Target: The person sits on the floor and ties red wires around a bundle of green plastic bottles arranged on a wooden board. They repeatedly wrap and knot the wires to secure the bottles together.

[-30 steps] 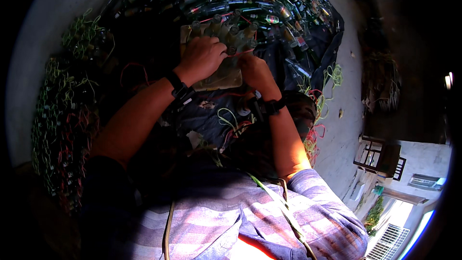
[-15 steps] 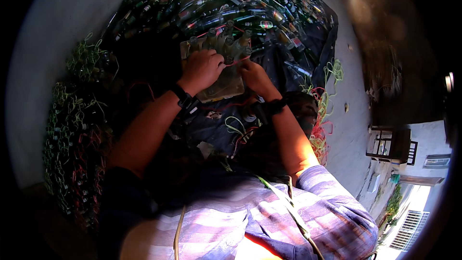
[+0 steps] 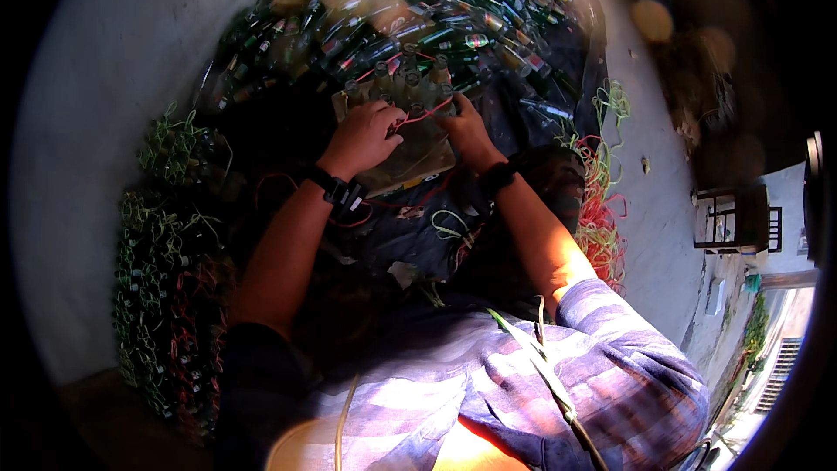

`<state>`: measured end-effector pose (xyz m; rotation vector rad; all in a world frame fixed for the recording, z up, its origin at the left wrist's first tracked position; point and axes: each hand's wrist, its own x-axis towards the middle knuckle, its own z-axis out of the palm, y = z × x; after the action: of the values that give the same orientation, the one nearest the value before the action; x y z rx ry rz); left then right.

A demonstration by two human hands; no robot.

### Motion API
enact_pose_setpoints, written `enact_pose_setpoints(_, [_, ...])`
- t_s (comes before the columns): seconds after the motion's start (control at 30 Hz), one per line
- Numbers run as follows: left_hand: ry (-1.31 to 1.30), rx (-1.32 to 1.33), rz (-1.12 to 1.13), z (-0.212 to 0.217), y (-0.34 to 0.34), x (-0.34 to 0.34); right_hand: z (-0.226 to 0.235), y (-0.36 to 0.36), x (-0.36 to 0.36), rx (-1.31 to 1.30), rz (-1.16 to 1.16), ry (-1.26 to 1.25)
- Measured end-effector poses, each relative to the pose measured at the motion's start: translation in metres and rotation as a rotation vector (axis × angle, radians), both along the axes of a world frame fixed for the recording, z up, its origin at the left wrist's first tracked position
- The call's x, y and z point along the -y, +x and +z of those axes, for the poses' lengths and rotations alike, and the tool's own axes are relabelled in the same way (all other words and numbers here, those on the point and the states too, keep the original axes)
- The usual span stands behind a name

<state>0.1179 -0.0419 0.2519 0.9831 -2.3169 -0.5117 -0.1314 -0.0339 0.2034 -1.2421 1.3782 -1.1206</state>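
A cluster of clear glass bottles (image 3: 411, 85) stands upright on a pale, flat-topped board or box (image 3: 397, 173). Red cord (image 3: 425, 113) runs round the bottle necks and crosses the near side between my hands. At the near left of the cluster, my left hand (image 3: 364, 133) is closed, pinching the cord by its thumb and forefinger. My right hand (image 3: 466, 129) is at the near right of the bottles, fingers curled where the other end of the cord runs; its grip is partly hidden. Both wrists wear dark bands.
A large heap of green bottles (image 3: 488, 39) lies beyond the cluster. Bundles tied with green and red cord (image 3: 174, 296) line the left. Loose red and green cord (image 3: 600, 209) hangs at the right, beside a pale floor or wall surface. A wooden chair (image 3: 737, 220) stands far right.
My right hand's fingers have opened slightly and lie closer against the right-hand bottles. My left hand keeps its pinch on the cord. The whole view has shifted a little.
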Motion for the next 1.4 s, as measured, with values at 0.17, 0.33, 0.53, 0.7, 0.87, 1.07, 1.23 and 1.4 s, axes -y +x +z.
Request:
enact_pose_setpoints(0.17, [-0.034,0.011,-0.007,-0.001,0.004,-0.004,0.004,0.011,0.0,0.033,0.014,-0.077])
enact_pose_setpoints(0.33, [-0.044,-0.058,0.033,0.005,0.004,-0.009,-0.009,0.012,0.01,-0.052,-0.062,-0.027])
enact_pose_setpoints(0.53, [-0.212,0.106,0.161,0.022,0.032,-0.012,-0.037,0.013,0.032,-0.055,-0.078,-0.06])
enact_pose_setpoints(0.7, [0.238,0.226,0.42,0.042,0.039,-0.028,-0.055,-0.006,0.047,-0.056,-0.01,-0.061])
enact_pose_setpoints(0.87, [0.432,0.229,0.622,0.004,0.05,-0.034,-0.03,0.018,0.028,-0.163,-0.034,-0.091])
enact_pose_setpoints(1.07, [0.309,-0.226,0.548,-0.059,-0.01,-0.051,-0.054,-0.011,0.041,-0.185,-0.006,-0.087])
enact_pose_setpoints(1.23, [0.251,-0.347,0.531,-0.089,-0.006,-0.037,-0.053,-0.007,0.041,-0.026,0.067,-0.128])
enact_pose_setpoints(1.4, [0.11,-0.265,0.701,-0.097,-0.014,-0.045,-0.036,0.004,0.028,0.022,0.098,-0.038])
